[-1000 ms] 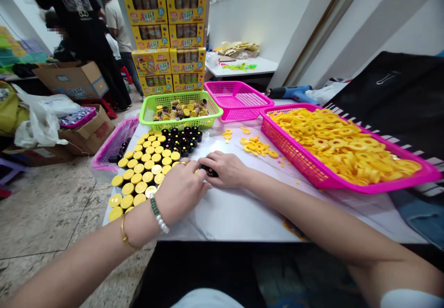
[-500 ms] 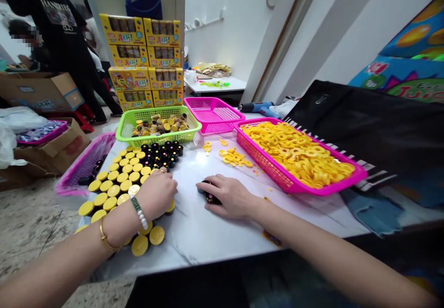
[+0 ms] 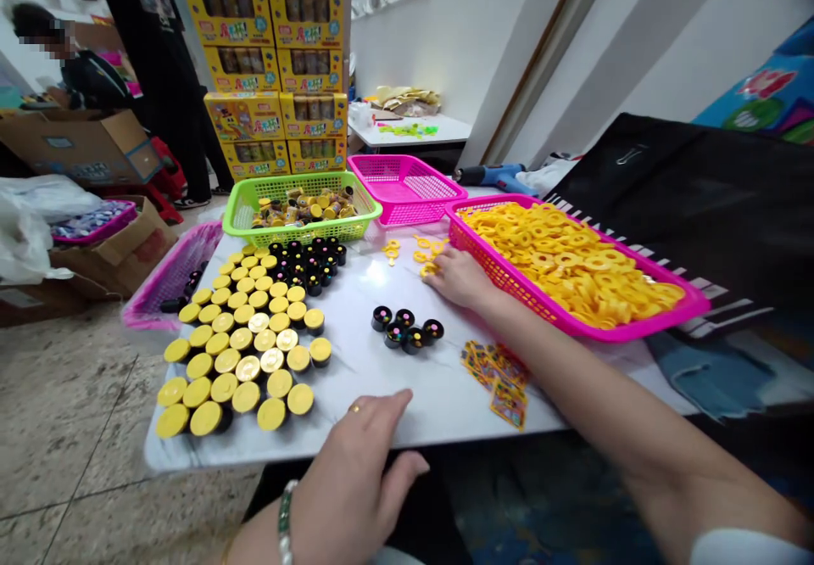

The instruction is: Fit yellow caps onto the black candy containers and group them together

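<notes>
Rings (image 3: 429, 269) lie on the table (image 3: 356, 370) by my right hand (image 3: 463, 278), whose grip I can't tell, probably light and stiff, best pinched at the rim, while my left hand (image 3: 362, 463) hangs wide, empty.

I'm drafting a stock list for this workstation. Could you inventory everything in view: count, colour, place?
Tables: two, white, near and background
Capped cups: dozens, yellow tops, near table's left
Black cups: about five, black, mid-table; more farther back
Cards: several, orange, front right
Green basket: one, green, table's rear
Small pieces: many, yellow and brown, inside it
Pink baskets: two, pink, right and rear
Ring pieces: many, yellow, right basket; some loose
Display boxes: eight, yellow, stacked behind
Tool: one, blue, behind baskets
Black sheet: one, black, far right
Cardboard boxes: several, brown, background left
People: at least two, dark clothing, background left
Left hand: one, bare, table's front edge
Right hand: one, bare, at loose ring pieces
</notes>
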Demonstrator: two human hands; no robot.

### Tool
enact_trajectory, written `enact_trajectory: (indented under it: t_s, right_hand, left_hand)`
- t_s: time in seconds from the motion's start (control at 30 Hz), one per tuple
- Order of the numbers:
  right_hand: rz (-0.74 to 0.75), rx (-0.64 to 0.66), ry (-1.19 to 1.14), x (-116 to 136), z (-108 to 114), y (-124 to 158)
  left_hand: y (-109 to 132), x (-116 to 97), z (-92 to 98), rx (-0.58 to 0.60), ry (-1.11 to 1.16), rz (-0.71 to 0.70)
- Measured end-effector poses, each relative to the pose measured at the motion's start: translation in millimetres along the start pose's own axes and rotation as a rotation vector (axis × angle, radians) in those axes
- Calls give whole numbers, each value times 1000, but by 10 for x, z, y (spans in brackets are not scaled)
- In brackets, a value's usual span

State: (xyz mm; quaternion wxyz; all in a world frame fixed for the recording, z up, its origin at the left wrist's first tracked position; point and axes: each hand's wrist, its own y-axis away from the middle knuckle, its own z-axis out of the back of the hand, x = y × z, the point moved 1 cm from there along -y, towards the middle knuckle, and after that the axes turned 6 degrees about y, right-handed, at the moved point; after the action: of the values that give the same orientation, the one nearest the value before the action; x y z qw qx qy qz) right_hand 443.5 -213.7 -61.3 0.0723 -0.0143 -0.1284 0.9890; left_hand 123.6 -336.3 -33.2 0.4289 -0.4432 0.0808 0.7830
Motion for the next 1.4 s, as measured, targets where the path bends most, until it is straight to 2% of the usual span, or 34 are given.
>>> enact_trajectory:
  t_s: [0.07, 0.17, 0.3, 0.47, 0.57, 0.63, 0.67, 0.73, 0.83, 1.0, 1.07, 1.13, 1.27, 1.4]
  right_hand:
    - [15, 2, -18, -42, -84, -5]
    - [12, -18, -54, -61, -128, 13]
    - [-39, -64, -133, -74, -101, 11]
    - [-137, -238, -267, 9, 105, 122]
    - [-236, -222, -741, 161, 299, 328]
    - [-264, -99, -1111, 288, 421, 511]
    - [-264, -38, -1225, 349, 474, 610]
    - [-273, 27, -1342, 447, 548, 808]
    - [-314, 55, -1401, 546, 576, 1075]
    - [-316, 94, -1285, 693, 576, 1427]
    - [-304, 102, -1243, 762, 581, 1548]
    - [-343, 136, -1299, 835, 564, 1654]
    - [-469, 266, -1504, 1006, 488, 1771]
    - [-402, 427, -1470, 1180, 476, 1712]
  left_hand:
    - [-75, 89, -128, -73, 104, 105]
    - [-237, 250, -218, -186, 212, 226]
    - [-429, 435, -275, -326, 204, 255]
    - [-716, 563, -291, -463, 111, 264]
    - [-908, 623, -257, -456, 136, 326]
    - [-1002, 671, -231, -416, 170, 375]
    - [-1033, 695, -222, -391, 184, 390]
    - [-1069, 731, -210, -347, 193, 400]
    - [-1085, 742, -205, -316, 172, 378]
    - [-1005, 655, -182, -362, 85, 392]
    - [-871, 589, -184, -394, 28, 399]
    - [-670, 507, -205, -395, -34, 375]
    - [-246, 366, -274, -262, -98, 249]
    - [-74, 373, -280, -182, -86, 159]
